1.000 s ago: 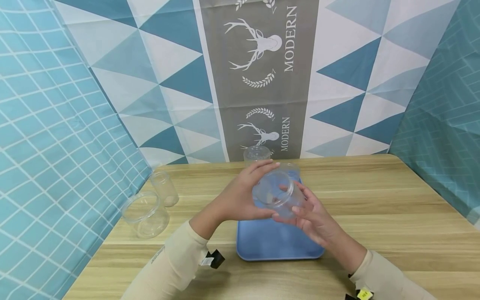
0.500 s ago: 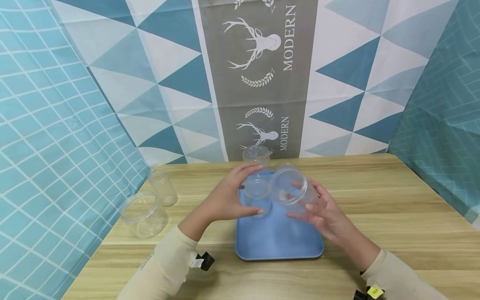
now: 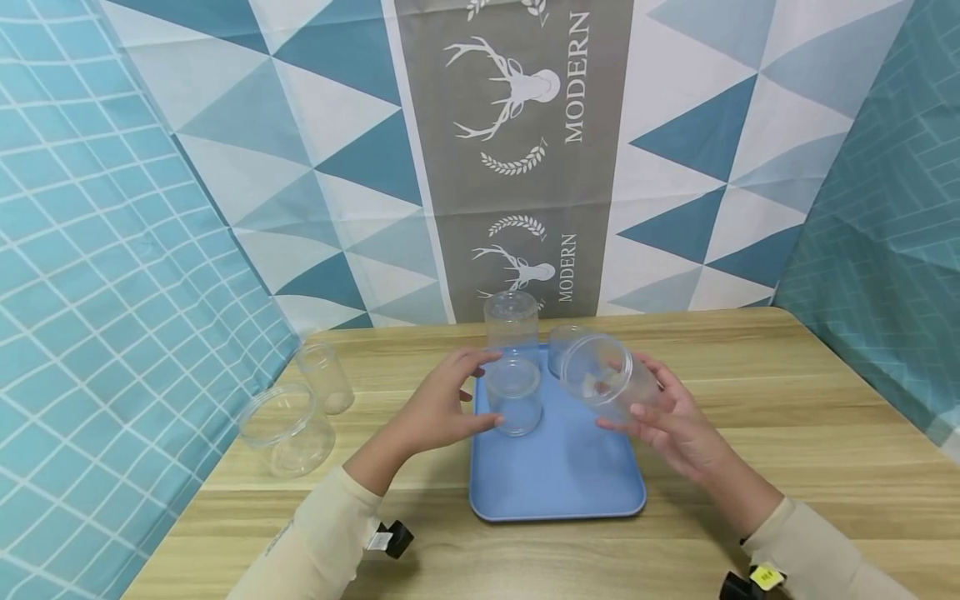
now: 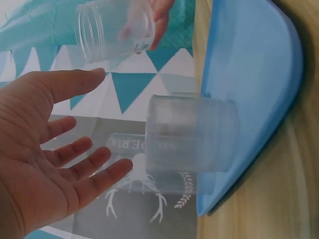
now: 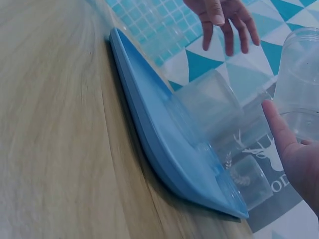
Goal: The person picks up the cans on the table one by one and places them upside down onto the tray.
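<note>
My right hand (image 3: pixel 678 421) grips a clear plastic jar (image 3: pixel 637 387) above the right side of a blue tray (image 3: pixel 555 483). The jar is tilted, its threaded mouth facing left. My left hand (image 3: pixel 438 408) is held with fingers spread beside another clear jar (image 3: pixel 514 400), which stands on the tray's left side. In the left wrist view a gap shows between that left hand (image 4: pixel 70 154) and the standing jar (image 4: pixel 189 134), whose ringed end is down on the tray. Two more clear jars stand at the tray's back, a taller jar (image 3: pixel 512 321) and a jar (image 3: pixel 562 343) partly hidden behind the held one.
On the wooden table (image 3: pixel 720 392), left of the tray, are a wide clear jar (image 3: pixel 288 437) and a narrow clear jar (image 3: pixel 327 383). Patterned cloth (image 3: pixel 345 125) hangs behind the table and along both sides.
My hands have moved apart. My left hand has let go of the jar and drawn left, while my right hand has carried it right, so the front-left jar on the tray now shows.
</note>
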Demonstrator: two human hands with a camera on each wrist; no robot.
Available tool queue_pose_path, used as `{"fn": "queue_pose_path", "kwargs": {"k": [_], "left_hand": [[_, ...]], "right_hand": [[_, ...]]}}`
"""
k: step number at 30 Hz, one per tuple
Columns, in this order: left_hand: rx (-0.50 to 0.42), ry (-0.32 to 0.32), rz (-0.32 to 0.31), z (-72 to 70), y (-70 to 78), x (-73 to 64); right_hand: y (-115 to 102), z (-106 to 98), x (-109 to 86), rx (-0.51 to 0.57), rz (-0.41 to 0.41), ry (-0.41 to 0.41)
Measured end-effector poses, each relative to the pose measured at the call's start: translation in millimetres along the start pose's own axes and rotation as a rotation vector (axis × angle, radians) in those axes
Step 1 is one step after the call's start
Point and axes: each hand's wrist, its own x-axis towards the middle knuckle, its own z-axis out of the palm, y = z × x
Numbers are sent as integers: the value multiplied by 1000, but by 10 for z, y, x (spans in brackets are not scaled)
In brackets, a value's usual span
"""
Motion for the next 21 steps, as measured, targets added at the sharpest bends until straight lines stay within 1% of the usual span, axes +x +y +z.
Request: {"fn": "queue_pose_path", "kwargs": {"k": [4, 10, 16, 21], "left_hand": [[-9, -14, -36, 5, -28, -44], [-29, -33, -86, 39, -70, -97], [-35, -23, -152, 111, -117, -139], [-48, 2, -206, 173, -150, -166]], "right_hand": [[-30, -40, -17, -34, 13, 33], [-81, -68, -33, -40, -1, 30], [-131, -84, -46, -91, 10, 99], [-156, -118, -56, -129, 19, 145]]}}
